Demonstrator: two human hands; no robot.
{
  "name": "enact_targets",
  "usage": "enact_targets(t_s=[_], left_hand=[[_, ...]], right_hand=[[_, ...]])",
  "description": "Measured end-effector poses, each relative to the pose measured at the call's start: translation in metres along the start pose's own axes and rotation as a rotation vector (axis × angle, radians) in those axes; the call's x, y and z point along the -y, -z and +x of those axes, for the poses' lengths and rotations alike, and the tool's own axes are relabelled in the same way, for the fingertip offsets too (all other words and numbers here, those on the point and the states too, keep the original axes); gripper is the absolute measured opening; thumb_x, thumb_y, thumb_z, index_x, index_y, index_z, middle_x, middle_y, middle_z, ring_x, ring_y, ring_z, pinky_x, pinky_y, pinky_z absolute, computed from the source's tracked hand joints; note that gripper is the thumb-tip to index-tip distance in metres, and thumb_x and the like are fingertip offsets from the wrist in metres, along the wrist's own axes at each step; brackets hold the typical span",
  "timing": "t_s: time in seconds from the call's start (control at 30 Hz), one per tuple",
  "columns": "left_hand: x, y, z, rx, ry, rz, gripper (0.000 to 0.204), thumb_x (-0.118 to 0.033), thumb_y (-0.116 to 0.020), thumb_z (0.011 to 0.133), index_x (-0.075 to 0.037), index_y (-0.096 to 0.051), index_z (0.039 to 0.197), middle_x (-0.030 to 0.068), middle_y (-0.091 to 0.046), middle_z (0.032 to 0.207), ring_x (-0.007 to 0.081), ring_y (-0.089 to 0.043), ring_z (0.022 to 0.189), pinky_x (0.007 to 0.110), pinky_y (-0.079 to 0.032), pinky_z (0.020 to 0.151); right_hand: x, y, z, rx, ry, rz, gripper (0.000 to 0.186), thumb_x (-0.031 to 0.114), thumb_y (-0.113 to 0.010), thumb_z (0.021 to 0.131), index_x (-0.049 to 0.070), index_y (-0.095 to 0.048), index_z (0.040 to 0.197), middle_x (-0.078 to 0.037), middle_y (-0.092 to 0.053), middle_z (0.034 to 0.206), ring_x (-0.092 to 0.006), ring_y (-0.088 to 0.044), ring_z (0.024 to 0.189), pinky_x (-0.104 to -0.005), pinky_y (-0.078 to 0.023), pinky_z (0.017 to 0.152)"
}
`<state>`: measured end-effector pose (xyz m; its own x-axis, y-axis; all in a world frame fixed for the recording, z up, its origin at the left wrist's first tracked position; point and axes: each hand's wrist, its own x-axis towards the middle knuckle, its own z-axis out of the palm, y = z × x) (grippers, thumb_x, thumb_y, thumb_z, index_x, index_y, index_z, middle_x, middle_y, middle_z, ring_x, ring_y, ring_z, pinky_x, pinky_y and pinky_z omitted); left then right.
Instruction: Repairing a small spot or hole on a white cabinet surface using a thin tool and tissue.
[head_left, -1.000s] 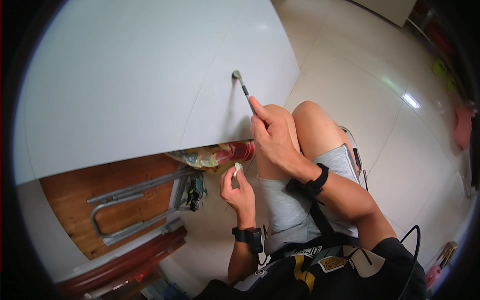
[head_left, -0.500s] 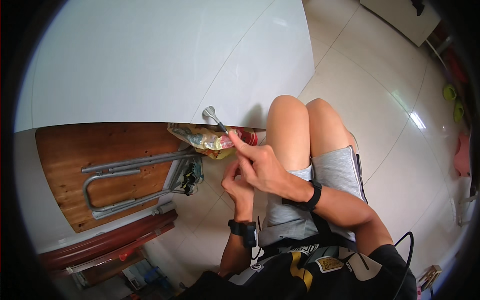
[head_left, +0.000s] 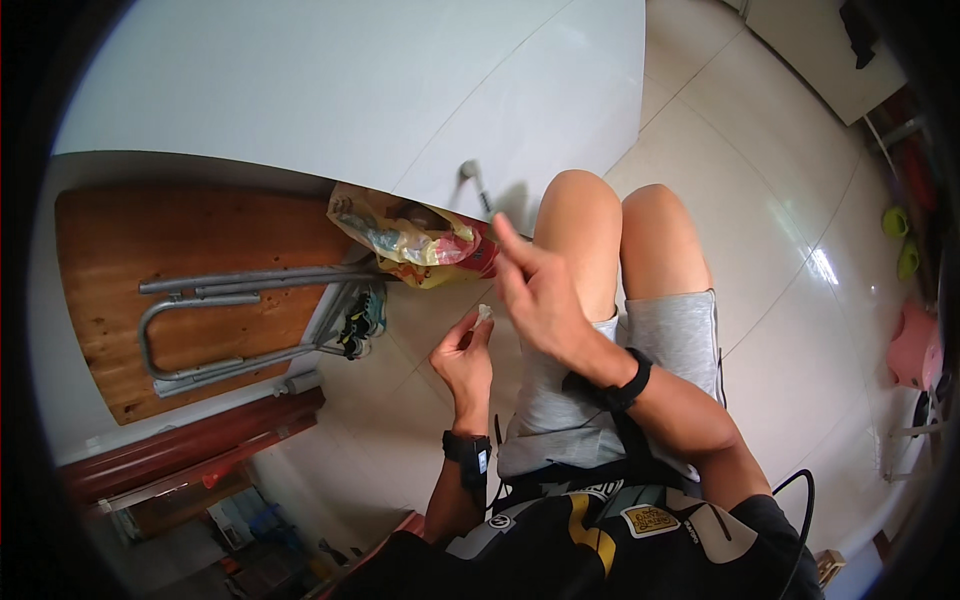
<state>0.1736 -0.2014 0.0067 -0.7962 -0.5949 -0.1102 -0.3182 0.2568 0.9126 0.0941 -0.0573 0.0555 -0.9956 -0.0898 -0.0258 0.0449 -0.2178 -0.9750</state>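
My right hand is closed on a slim tool with a flared grey head and a dark stem. Its head, blurred by motion, points away from me over the edge of the white panel. Below and left of it, my left hand pinches a small whitish bit between thumb and fingertips. That bit looks crumpled; what it is cannot be made out. The two hands are close together but apart, beside my knees.
Under the white panel's edge sits a yellow-and-red plastic bag. A folded wooden table with grey metal legs leans at left, with sneakers near it. Green slippers and a pink plastic item are at far right.
My right hand and the tool have moved right and away from me. My left hand has come apart from it, and the whitish bit now shows. The view has shifted somewhat.
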Motion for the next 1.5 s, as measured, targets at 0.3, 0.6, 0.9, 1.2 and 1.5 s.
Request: enact_targets(t_s=[0.3,0.6,0.9,1.2,1.5], left_hand=[[0.003,-0.004,0.005,0.002,-0.018,0.106,0.026,-0.003,-0.081,0.079,0.005,-0.075,0.102,-0.0072,-0.048,0.063,0.0036,-0.042,0.060,0.022,-0.037,0.055],[-0.018,-0.009,0.014,-0.009,-0.132,0.159,0.031,-0.005,-0.083,0.079,0.004,-0.074,0.107,-0.0081,-0.045,0.062,0.0034,-0.040,0.059,0.022,-0.036,0.054],[-0.066,-0.038,0.050,-0.007,-0.346,0.004,0.032,0.001,-0.082,0.078,0.005,-0.074,0.109,-0.0096,-0.045,0.065,0.0012,-0.039,0.060,0.019,-0.034,0.053],[-0.125,-0.067,0.058,-0.115,-0.981,0.392,0.026,-0.001,-0.078,0.080,0.004,-0.071,0.104,0.0088,-0.070,0.095,0.0182,-0.056,0.075,0.031,-0.048,0.068],[-0.210,-0.115,0.089,0.068,-1.407,0.639,0.022,-0.003,-0.077,0.079,-0.001,-0.073,0.101,0.0081,-0.067,0.092,0.0277,-0.060,0.086,0.039,-0.050,0.075]], right_hand=[[0.016,0.003,0.000,0.142,-0.099,0.136,0.049,0.009,-0.046,0.104,0.003,-0.040,0.152,0.003,-0.053,0.066,-0.0039,-0.044,0.053,-0.0219,-0.039,0.048],[0.012,0.011,0.005,0.146,-0.018,0.183,0.051,0.008,-0.045,0.104,0.002,-0.035,0.154,0.004,-0.051,0.067,-0.0031,-0.042,0.054,-0.0213,-0.037,0.047],[0.007,0.019,0.016,0.130,0.046,0.230,0.051,0.008,-0.046,0.103,0.003,-0.036,0.153,0.003,-0.054,0.071,-0.0040,-0.046,0.058,-0.0207,-0.042,0.053],[0.006,0.055,0.044,0.002,0.075,0.259,0.047,0.008,-0.049,0.102,0.002,-0.046,0.148,0.002,-0.057,0.070,-0.0053,-0.050,0.063,-0.0227,-0.044,0.060],[0.005,0.094,0.075,-0.076,-0.026,0.321,0.045,0.014,-0.052,0.099,0.002,-0.054,0.142,0.001,-0.063,0.074,-0.0068,-0.051,0.061,-0.0255,-0.046,0.058]])
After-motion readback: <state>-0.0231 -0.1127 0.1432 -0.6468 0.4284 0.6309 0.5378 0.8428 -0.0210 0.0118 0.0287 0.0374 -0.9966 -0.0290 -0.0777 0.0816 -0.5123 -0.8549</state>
